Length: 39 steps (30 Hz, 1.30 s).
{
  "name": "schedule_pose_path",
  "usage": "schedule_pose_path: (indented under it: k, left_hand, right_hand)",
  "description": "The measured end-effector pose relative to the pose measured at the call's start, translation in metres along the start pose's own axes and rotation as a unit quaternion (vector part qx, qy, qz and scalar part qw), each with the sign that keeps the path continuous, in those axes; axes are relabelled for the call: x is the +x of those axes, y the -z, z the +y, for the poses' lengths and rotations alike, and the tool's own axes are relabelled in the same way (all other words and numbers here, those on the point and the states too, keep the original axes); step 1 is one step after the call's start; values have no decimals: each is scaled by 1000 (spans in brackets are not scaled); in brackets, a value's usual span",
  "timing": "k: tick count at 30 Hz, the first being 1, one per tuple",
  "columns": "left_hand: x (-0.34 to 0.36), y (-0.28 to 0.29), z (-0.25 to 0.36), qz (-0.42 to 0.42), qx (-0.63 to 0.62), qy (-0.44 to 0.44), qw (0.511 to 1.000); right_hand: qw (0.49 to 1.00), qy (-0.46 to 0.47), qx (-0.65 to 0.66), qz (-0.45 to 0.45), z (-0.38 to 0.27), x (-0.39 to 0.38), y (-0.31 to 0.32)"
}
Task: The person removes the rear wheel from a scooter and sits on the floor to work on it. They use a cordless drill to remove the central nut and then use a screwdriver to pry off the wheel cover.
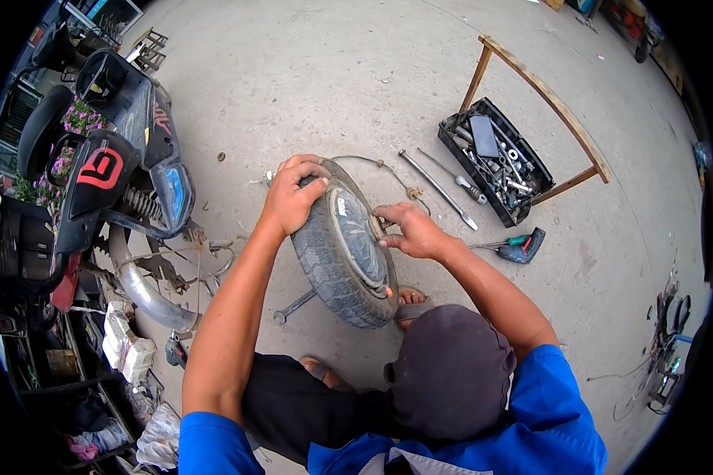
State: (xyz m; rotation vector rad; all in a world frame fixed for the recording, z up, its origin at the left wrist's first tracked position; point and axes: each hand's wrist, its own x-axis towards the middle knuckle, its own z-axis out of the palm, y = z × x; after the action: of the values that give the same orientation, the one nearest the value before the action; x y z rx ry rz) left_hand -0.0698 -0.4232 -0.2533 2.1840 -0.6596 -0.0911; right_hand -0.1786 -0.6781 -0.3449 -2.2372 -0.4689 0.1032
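Note:
A scooter wheel [334, 245] with a worn black tyre and a dusty hub stands tilted on the floor in front of me. My left hand [295, 196] grips the top of the tyre, fingers curled over its far edge. On the hub's right side, my right hand [412, 229] has its thumb and fingers closed around the axle [382, 228]; its tip is partly covered by them. A cable [372, 161] runs from behind the wheel and curves over the floor. Partly behind the tyre lies a wrench [295, 305].
A black toolbox [543, 184] full of sockets and a phone [483, 136] stands at right beside a wooden frame [547, 87]. Near it lie a long metal bar [440, 190], a ratchet [467, 186] and a power drill [521, 245]. At left stands a dismantled scooter [103, 174].

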Motion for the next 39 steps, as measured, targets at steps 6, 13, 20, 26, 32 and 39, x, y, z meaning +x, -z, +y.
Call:
schedule_pose_path:
  k: [6, 13, 20, 26, 32, 39]
  left_hand:
    - [-7, 11, 1, -33, -5, -5, 999]
    - [-30, 31, -26, -12, -64, 41, 997]
    - [-62, 48, -54, 24, -164, 252, 953]
    - [-89, 60, -81, 23, -224, 315, 922]
    - [-101, 60, -102, 45, -255, 317, 912]
    - [-107, 63, -112, 59, -265, 348, 897]
  right_hand:
    - [1000, 14, 17, 12, -7, 0, -3]
    - [1000, 1, 18, 18, -17, -1, -5]
    - [998, -58, -19, 22, 4, -16, -3]
    - [998, -29, 48, 28, 25, -20, -31]
    - [996, -3, 69, 56, 29, -22, -48]
    - [993, 10, 87, 73, 25, -18, -56]
